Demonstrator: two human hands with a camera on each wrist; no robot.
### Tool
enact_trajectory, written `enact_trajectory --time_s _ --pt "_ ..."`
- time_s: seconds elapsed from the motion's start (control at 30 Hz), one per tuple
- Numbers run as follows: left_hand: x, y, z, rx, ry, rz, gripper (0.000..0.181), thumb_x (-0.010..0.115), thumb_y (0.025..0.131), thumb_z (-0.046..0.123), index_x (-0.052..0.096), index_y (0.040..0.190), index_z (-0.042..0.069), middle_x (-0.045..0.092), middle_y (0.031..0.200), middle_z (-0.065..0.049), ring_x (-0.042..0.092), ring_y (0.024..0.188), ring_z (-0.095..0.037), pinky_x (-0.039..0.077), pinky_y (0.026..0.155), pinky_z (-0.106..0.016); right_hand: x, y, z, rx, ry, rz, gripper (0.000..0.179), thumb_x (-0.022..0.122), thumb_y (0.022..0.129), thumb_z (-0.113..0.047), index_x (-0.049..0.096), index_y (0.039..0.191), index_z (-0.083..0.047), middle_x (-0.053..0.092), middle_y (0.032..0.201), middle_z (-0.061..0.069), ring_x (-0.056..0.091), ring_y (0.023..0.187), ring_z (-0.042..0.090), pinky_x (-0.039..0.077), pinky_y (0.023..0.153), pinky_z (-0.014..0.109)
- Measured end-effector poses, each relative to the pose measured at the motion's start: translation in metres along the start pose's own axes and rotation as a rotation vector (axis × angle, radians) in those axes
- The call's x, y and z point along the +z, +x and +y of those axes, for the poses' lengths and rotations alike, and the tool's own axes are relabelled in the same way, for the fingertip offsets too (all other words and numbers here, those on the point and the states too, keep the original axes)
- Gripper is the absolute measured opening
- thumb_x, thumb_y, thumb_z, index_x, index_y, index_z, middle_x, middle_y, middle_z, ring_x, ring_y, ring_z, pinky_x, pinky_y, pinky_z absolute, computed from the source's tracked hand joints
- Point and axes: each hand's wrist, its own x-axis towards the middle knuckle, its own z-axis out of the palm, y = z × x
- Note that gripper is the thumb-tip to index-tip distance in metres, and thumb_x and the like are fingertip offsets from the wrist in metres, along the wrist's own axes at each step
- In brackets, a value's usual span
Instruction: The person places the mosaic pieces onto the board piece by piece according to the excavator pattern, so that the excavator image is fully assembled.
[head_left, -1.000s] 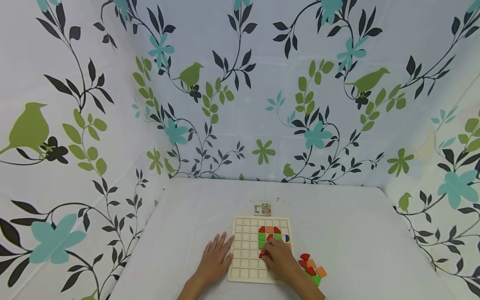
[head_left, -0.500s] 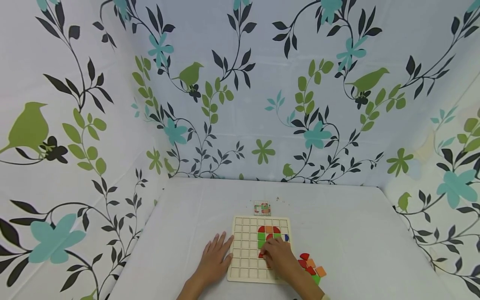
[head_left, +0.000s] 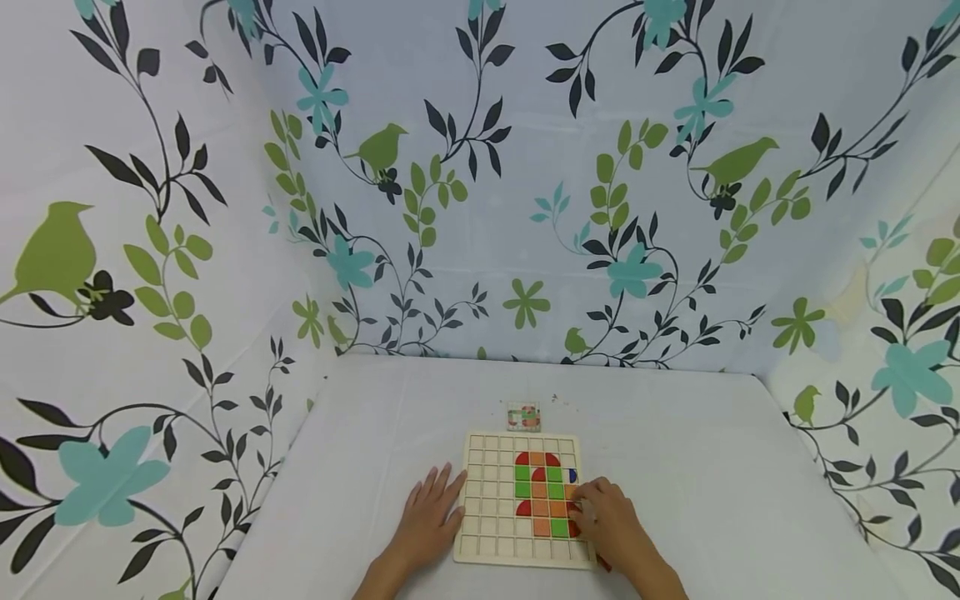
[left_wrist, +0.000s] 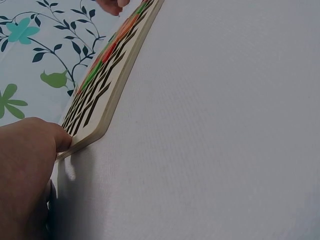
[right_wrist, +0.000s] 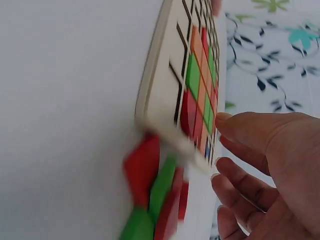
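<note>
Pale wooden square board (head_left: 490,489), grid of shallow cells, lying flat on the cloth before the person. Set into it, chiefly toward its right half: flat red quarter-round pieces (head_left: 523,508), flat orange square pieces (head_left: 540,508), flat green square pieces (head_left: 558,528), and one small blue piece (head_left: 573,476) near the right edge, outline too small to tell. Right hand (head_left: 617,529): over the board's right edge, fingers bent, thumb and fingertips just beside the pieces in the outermost filled column — a narrow gap, no piece visible in it; whether the tips touch the board cannot be told. Left hand (head_left: 429,518): at the board's left edge, fingers straight and spread, holding nothing, thumb touching the rim as if to steady it. By the board's near right corner, partly hidden from above by the right hand: a blurred cluster of loose red and green pieces (right_wrist: 142,167). Beyond the board's far edge, just apart: a small square card (head_left: 524,417) printed with a coloured pattern. Beneath the board: plain white cloth (head_left: 390,442). Step in hand, by judgement: seating or straightening pieces along the right edge — the next move would call for light fingertip pressure, then a pinch on a loose piece.
</note>
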Motion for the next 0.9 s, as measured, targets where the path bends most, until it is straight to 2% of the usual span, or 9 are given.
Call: enact_trajectory --time_s 0.2,0.3,0.43,0.53,0.67,0.77,0.9 --pt "0.001 0.0 -0.001 0.002 -0.007 0.005 0.057 0.054 0.108 0.033 0.043 0.162 0.018 0.03 0.172 -0.017 0.021 0.16 -0.045 0.015 0.125 -0.072 -0.027 -0.015 0.035 0.172 0.024 -0.044 0.032 0.083 0.09 -0.018 0.071 0.118 -0.01 0.064 0.118 0.009 0.06 0.108 0.028 0.055 0.099 0.061" --pt "0.002 0.0 -0.002 -0.001 -0.007 0.003 0.057 0.054 0.108 0.033 0.043 0.162 0.018 0.03 0.172 -0.016 0.02 0.161 -0.044 0.015 0.125 -0.072 -0.034 -0.024 0.049 0.207 0.048 -0.082 0.035 0.084 0.089 -0.014 0.069 0.119 -0.006 0.064 0.116 0.01 0.061 0.103 0.026 0.058 0.096 0.057" --pt "0.003 0.002 -0.004 -0.009 -0.001 0.002 0.057 0.054 0.108 0.034 0.043 0.163 0.019 0.029 0.173 -0.015 0.019 0.161 -0.043 0.015 0.126 -0.071 -0.033 -0.033 0.062 0.207 0.105 -0.116 0.024 0.083 0.091 -0.014 0.071 0.111 -0.007 0.062 0.105 0.005 0.059 0.091 0.017 0.061 0.088 0.042" --pt "0.002 0.002 -0.004 -0.01 0.008 0.006 0.058 0.054 0.109 0.034 0.042 0.163 0.02 0.029 0.173 -0.014 0.019 0.161 -0.042 0.015 0.126 -0.07 -0.029 -0.035 0.065 0.204 0.125 -0.115 0.014 0.079 0.094 -0.014 0.073 0.105 -0.009 0.06 0.099 0.001 0.058 0.089 0.014 0.06 0.085 0.036" --pt "0.0 0.001 -0.003 0.0 0.004 0.011 0.057 0.054 0.109 0.034 0.042 0.163 0.019 0.029 0.173 -0.015 0.02 0.161 -0.043 0.015 0.125 -0.071 -0.027 -0.033 0.065 0.215 0.112 -0.108 0.01 0.076 0.097 -0.013 0.071 0.104 -0.008 0.059 0.096 0.002 0.057 0.086 0.015 0.059 0.082 0.035" --pt "-0.001 0.0 -0.001 0.009 -0.006 0.009 0.057 0.054 0.108 0.032 0.043 0.162 0.017 0.03 0.172 -0.017 0.021 0.16 -0.045 0.016 0.125 -0.072 -0.027 -0.029 0.061 0.221 0.087 -0.101 0.014 0.075 0.097 -0.011 0.069 0.108 -0.005 0.059 0.097 0.005 0.056 0.088 0.018 0.06 0.085 0.041" --pt "-0.001 -0.001 0.0 0.003 -0.001 0.005 0.057 0.054 0.109 0.033 0.043 0.162 0.018 0.03 0.172 -0.016 0.021 0.161 -0.044 0.015 0.125 -0.071 -0.026 -0.019 0.051 0.245 0.062 -0.074 0.024 0.076 0.096 -0.016 0.067 0.116 -0.005 0.061 0.108 0.011 0.058 0.099 0.025 0.058 0.096 0.055"
